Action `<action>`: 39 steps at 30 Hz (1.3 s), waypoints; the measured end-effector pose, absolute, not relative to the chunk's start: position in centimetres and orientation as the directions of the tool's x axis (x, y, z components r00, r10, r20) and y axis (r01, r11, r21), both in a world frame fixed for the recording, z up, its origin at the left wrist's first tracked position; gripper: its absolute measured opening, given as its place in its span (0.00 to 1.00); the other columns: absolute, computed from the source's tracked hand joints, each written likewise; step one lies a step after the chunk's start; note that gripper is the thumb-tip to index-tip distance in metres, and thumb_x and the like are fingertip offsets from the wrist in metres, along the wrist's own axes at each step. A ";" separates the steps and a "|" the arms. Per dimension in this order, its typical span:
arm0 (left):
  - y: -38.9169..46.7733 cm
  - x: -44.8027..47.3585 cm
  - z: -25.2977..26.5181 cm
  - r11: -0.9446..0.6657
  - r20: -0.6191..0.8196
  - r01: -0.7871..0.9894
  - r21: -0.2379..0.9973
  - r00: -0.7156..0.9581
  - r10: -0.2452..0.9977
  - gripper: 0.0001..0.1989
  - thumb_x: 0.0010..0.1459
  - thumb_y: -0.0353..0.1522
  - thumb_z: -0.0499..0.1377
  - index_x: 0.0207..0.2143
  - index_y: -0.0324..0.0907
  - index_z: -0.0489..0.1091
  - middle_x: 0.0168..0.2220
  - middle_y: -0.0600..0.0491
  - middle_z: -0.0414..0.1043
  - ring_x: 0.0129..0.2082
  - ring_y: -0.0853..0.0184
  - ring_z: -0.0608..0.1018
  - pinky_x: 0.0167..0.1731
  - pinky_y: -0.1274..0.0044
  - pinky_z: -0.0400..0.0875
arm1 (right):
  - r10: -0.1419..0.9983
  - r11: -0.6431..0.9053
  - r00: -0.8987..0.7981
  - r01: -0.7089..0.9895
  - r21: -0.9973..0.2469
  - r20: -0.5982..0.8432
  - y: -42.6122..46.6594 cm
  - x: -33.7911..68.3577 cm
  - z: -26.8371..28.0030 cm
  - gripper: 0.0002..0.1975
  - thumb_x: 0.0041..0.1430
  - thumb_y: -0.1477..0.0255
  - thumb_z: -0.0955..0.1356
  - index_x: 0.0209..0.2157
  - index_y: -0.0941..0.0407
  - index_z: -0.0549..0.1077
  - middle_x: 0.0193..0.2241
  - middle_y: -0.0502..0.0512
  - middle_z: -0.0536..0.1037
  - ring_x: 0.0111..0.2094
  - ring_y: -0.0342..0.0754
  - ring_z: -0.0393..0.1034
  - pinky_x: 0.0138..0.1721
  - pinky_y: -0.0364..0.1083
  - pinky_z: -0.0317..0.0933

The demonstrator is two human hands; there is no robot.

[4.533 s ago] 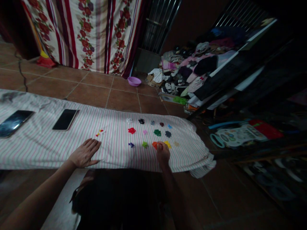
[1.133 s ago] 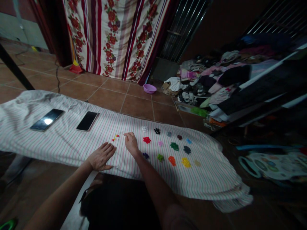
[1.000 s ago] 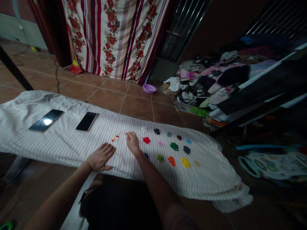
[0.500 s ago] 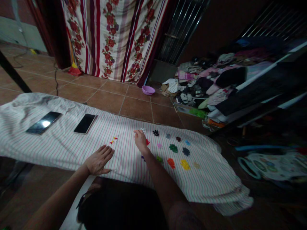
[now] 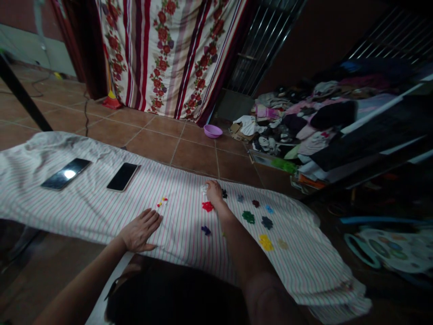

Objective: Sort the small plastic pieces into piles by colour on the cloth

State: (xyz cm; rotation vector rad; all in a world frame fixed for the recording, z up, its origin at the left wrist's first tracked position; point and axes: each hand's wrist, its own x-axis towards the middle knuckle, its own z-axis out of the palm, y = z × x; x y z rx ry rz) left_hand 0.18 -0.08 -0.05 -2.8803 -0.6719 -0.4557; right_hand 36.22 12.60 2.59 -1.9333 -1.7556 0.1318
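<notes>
My left hand (image 5: 142, 229) lies flat on the striped cloth (image 5: 182, 212), fingers stretched out. Just beyond its fingertips is a small cluster of red, yellow and white pieces (image 5: 162, 202). My right hand (image 5: 214, 192) is at the far side of the cloth, its fingers curled together beside a pile of white pieces (image 5: 204, 190). Whether anything is pinched there I cannot make out. Close to it are red pieces (image 5: 207, 206) and partly covered black pieces (image 5: 224, 193). Purple pieces (image 5: 205, 230) lie nearer me, while my right forearm hides other piles.
More piles sit to the right: green (image 5: 248, 217), dark grey (image 5: 267, 222), yellow (image 5: 266, 243), beige (image 5: 283, 243) and light blue (image 5: 269, 208). Two phones, one dark (image 5: 66, 174) and one pale-edged (image 5: 122, 176), lie at left. A purple basin (image 5: 213, 131) stands on the floor.
My right hand has moved rightward from the left side of the white pile to between the white and black piles. The left hand stays flat in place. The view has shifted slightly.
</notes>
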 end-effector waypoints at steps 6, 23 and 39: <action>0.0 0.1 -0.5 -0.889 0.316 0.456 -0.054 0.852 0.417 0.41 0.62 0.55 0.46 0.62 0.29 0.58 0.54 0.32 0.67 0.55 0.45 0.68 0.56 0.53 0.60 | 0.986 0.003 0.067 0.909 -0.417 0.152 13.2 37.1 2.4 0.21 0.53 0.86 0.60 0.42 0.56 0.79 0.42 0.59 0.79 0.47 0.53 0.71 0.52 0.50 0.64; 0.0 0.0 -0.7 -0.883 0.283 0.464 -0.076 0.859 0.427 0.41 0.62 0.56 0.44 0.61 0.30 0.58 0.54 0.33 0.67 0.56 0.45 0.68 0.56 0.54 0.60 | 0.985 0.161 -0.174 0.906 -0.391 0.003 11.6 40.5 3.1 0.31 0.52 0.69 0.72 0.59 0.54 0.67 0.56 0.61 0.70 0.57 0.53 0.63 0.58 0.52 0.56; -0.1 -0.1 -0.9 -0.888 0.281 0.459 -0.028 0.856 0.433 0.42 0.62 0.55 0.45 0.63 0.30 0.56 0.56 0.31 0.66 0.58 0.45 0.67 0.58 0.53 0.59 | 0.992 0.123 -0.093 0.831 -0.542 0.084 13.3 39.0 1.6 0.21 0.50 0.75 0.71 0.48 0.52 0.76 0.45 0.55 0.73 0.47 0.49 0.68 0.52 0.49 0.62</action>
